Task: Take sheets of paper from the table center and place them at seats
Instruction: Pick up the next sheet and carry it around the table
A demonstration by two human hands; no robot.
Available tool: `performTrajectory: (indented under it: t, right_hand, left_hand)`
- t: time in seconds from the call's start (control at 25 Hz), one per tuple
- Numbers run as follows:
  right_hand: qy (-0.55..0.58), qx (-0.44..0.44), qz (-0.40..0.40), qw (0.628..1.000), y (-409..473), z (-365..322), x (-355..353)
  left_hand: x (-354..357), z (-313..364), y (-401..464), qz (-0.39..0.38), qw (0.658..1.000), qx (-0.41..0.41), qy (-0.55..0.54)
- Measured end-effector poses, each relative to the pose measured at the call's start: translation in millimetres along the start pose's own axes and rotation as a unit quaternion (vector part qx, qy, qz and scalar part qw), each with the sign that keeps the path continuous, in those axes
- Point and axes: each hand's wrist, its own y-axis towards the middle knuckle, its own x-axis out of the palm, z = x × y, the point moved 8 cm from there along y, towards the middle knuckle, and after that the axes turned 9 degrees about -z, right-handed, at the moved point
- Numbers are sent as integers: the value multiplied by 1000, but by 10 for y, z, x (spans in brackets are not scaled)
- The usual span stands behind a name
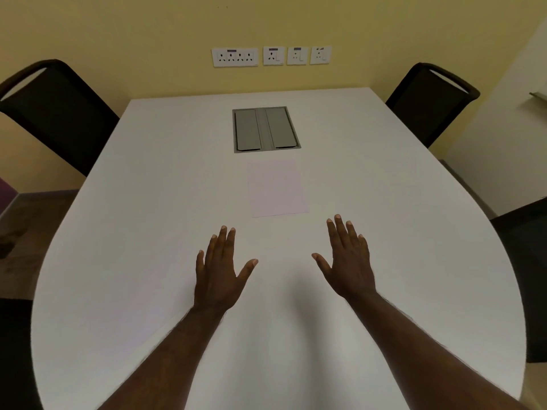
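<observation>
A stack of white paper sheets lies flat in the middle of the white table, just this side of a grey cable hatch. My left hand is spread flat over the table, below and left of the paper. My right hand is also flat with fingers straight, below and right of the paper. Neither hand touches the sheets or holds anything. How many sheets are in the stack I cannot tell.
The grey cable hatch is set into the table's far half. Black chairs stand at the far left, far right and right edge. Wall sockets sit on the yellow wall behind the table.
</observation>
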Motion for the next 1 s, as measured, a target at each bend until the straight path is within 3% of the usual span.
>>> performTrajectory:
  t: [0.6,0.84,1.0]
  right_hand:
    - [63,26,-44,997,2168,478,731]
    - [122,87,-99,984,2847,550,1257]
    - [142,127,-116,975,3173,519,1504]
  left_hand:
    - [519,-287,2223,24,998,-51,-32]
    - [969,-465,2921,-10,988,-128,-82]
    - [1239,-476,3206,-42,989,-122,-72]
